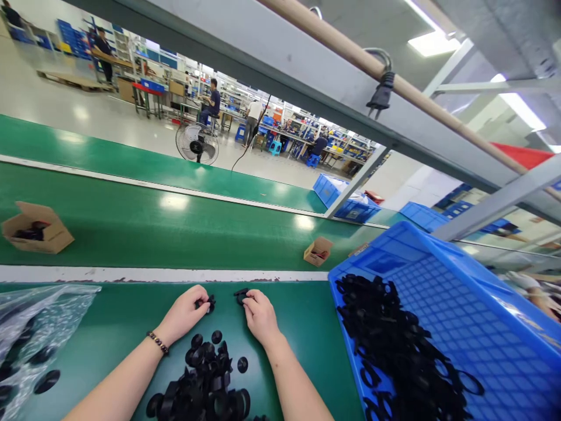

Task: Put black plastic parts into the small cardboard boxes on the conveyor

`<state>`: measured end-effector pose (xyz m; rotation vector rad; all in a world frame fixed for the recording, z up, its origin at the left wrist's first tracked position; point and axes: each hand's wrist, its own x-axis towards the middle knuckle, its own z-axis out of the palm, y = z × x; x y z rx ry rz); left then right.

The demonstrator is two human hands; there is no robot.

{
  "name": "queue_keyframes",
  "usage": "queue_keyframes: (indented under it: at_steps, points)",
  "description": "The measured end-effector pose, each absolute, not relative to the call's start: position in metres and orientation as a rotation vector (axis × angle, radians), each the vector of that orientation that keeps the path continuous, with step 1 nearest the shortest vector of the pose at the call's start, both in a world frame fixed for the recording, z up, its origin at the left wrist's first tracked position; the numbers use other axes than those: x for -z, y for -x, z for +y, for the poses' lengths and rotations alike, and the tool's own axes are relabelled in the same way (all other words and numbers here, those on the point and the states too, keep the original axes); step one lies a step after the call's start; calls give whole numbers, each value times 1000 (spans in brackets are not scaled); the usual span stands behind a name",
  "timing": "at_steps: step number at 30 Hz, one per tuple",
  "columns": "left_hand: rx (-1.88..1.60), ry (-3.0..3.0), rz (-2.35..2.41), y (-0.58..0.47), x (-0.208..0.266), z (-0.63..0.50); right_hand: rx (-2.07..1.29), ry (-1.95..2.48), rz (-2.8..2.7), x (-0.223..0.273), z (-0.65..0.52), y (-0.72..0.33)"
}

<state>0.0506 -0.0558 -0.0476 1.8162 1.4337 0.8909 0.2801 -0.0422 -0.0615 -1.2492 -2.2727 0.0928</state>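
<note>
My left hand (186,311), with a beaded bracelet on the wrist, is closed in a pinch on a small black part (211,303). Across a short gap, my right hand (262,318) pinches another black part (240,295) between thumb and fingers. Both hands are over the green work surface (118,327), close to its white far edge. Below and between my forearms lies a heap of black round, disc-like parts (205,374). One loose black disc (242,365) rests just right of the heap. Fingers partly hide both held parts, so their exact kind is unclear.
A blue crate (456,292) holding many black ring-shaped parts (390,339) stands at right. At left lies a clear plastic bag (65,316) with black discs. Two small cardboard boxes (56,237) (318,251) sit on the green belt. A metal beam (263,41) crosses above.
</note>
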Motion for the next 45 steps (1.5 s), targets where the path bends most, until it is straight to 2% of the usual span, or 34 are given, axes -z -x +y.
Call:
queue_keyframes:
  at_steps: [8, 14, 18, 23, 35, 40, 45]
  points:
    - [-793, -1810, 1468, -51, 46, -58, 15, 1329, -2110, 58, -35, -294]
    - [-782, -1804, 1454, -50, 48, -57, 447, 1610, -1872, 31, 23, -367]
    - [-773, -1803, 1472, -50, 52, -54, 579, 1824, -1876, 10, 76, -411]
    - [-776, -1802, 1485, -50, 50, -54, 528, 1999, -2102, 8, 115, -412]
    - [-753, -1804, 1486, -50, 50, -54, 347, 1959, -2316, 24, 122, -367]
    - [-771, -1750, 1509, -50, 46, -54, 395, 1804, -1871, 35, 85, -357]
    - [-788, -1585, 1480, -52, 49, -56, 10, 1646, -1394, 64, 40, -344]
